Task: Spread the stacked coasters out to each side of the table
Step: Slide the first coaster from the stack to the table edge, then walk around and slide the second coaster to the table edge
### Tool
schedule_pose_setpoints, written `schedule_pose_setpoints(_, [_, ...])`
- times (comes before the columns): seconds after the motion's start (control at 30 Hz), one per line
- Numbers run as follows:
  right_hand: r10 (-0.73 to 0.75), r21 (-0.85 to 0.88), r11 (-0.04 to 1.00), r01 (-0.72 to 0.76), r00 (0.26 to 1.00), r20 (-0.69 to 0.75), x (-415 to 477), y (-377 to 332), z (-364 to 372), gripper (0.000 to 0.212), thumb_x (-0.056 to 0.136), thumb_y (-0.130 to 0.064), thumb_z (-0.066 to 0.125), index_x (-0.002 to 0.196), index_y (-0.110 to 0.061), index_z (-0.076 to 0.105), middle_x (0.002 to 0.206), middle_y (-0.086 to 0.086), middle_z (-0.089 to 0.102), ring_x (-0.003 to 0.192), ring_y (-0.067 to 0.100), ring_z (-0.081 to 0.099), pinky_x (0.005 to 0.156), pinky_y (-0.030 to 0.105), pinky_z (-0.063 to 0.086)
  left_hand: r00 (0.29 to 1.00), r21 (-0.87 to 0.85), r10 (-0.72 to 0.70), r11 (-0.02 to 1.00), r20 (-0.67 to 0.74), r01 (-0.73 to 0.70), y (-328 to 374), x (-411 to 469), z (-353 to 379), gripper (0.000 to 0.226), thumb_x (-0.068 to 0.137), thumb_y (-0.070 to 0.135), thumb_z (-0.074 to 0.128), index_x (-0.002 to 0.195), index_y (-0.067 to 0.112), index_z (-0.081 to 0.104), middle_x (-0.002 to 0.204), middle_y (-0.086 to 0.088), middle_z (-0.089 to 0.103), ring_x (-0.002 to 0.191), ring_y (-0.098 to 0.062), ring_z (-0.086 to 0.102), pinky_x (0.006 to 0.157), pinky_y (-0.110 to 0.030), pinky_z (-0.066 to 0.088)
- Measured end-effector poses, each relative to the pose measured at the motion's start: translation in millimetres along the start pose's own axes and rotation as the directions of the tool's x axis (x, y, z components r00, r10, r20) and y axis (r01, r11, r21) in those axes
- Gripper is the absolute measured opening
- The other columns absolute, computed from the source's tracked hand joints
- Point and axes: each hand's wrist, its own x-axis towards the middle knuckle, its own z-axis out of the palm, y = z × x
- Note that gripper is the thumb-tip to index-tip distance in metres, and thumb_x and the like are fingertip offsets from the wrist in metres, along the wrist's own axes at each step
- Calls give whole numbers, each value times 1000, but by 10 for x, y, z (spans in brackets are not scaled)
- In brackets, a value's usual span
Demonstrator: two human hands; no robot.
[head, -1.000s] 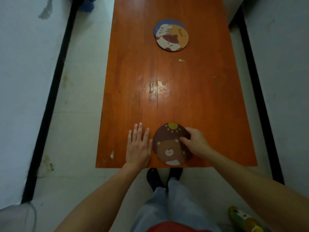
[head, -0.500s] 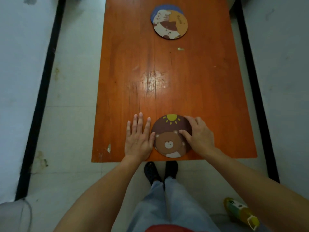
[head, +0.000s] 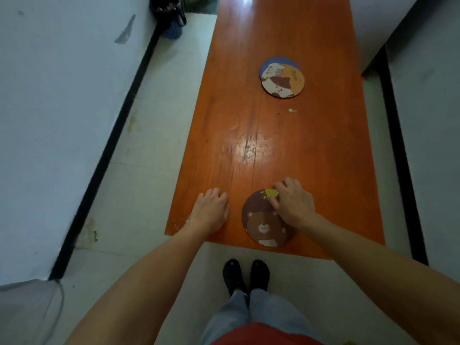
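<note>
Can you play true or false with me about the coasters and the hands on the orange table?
1. The right hand is on the bear coaster. True.
2. The left hand is holding a coaster. False: it rests on the bare table, beside the bear coaster and apart from it.
3. Farther up the table, a cat coaster lies partly over a blue coaster. True.
4. The bear coaster is in the middle of the table. False: it lies at the near edge, right in front of the person.
5. Both hands touch the bear coaster. False: only the right one does.
</note>
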Motion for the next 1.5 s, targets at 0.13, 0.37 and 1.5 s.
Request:
schedule_pose_setpoints(0.13, [-245, 15, 969, 245, 969, -36, 330, -564, -340, 31, 94, -38, 48, 117, -19, 59, 111, 3, 59, 95, 22, 58, 67, 32, 49, 988, 3, -128, 992, -81, 129, -358, -269, -432, 22, 97, 31, 43, 100, 16, 59, 98, -6, 61, 88, -24, 59, 78, -37, 48])
schedule_pose_setpoints(0.37, [-520, -33, 854, 519, 850, -82, 816, -1793, -729, 30, 94, -34, 45, 114, -17, 58, 110, 5, 59, 102, 27, 58, 70, 41, 52, 939, 6, -292, 955, -179, 298, -1291, -791, -976, 25, 95, 31, 43, 100, 14, 60, 97, -8, 64, 85, -27, 61, 72, -36, 49])
schedule_pose_setpoints(1.5, [-102, -39, 994, 98, 984, -145, 4484, -3821, -828, 30, 92, -37, 52, 114, -19, 60, 107, 1, 65, 85, 20, 63, 73, 36, 55, 985, 161, 72, 986, -157, -46, -5057, 2033, -2748, 25, 96, 30, 43, 105, 13, 59, 100, -8, 62, 87, -26, 60, 78, -39, 52])
